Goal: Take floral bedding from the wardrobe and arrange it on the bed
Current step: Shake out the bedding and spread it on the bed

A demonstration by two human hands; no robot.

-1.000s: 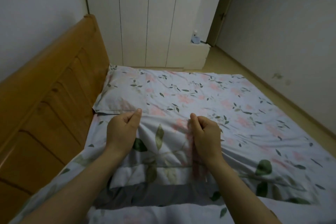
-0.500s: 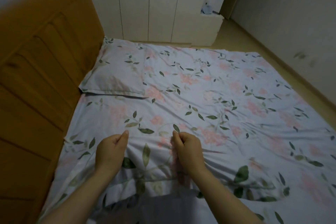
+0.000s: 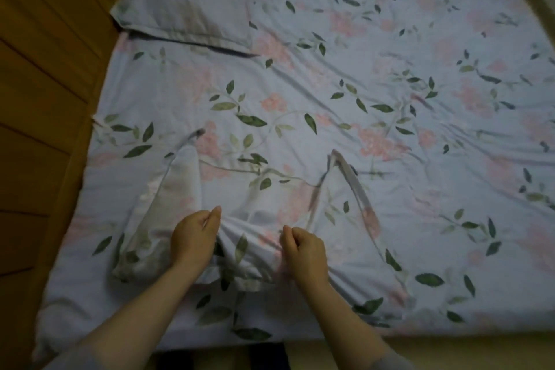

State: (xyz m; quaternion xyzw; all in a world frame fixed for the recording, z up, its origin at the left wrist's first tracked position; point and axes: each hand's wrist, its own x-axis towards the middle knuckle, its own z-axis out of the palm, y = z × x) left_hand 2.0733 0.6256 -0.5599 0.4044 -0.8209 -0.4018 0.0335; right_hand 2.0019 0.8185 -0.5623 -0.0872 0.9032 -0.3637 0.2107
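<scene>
Pinching bunched near edge of floral cover (image 3: 270, 198): left hand (image 3: 195, 237) and right hand (image 3: 303, 249), fingers of both curled on fabric, lower centre of frame. Cover lies rumpled on floral sheet (image 3: 420, 69), far corners folded up. Thin, soft, limp, light; probably best taken at corners, hands wider, to spread flat. Pillow (image 3: 186, 6) upper left; wooden headboard (image 3: 39, 69) along left edge.

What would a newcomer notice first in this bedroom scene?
Two bare hands work at the bed's near edge: the left hand and the right hand each grip a bunched floral cloth lying on the matching floral sheet. A pillow in the same print sits at the far left, beside the wooden headboard.
</scene>
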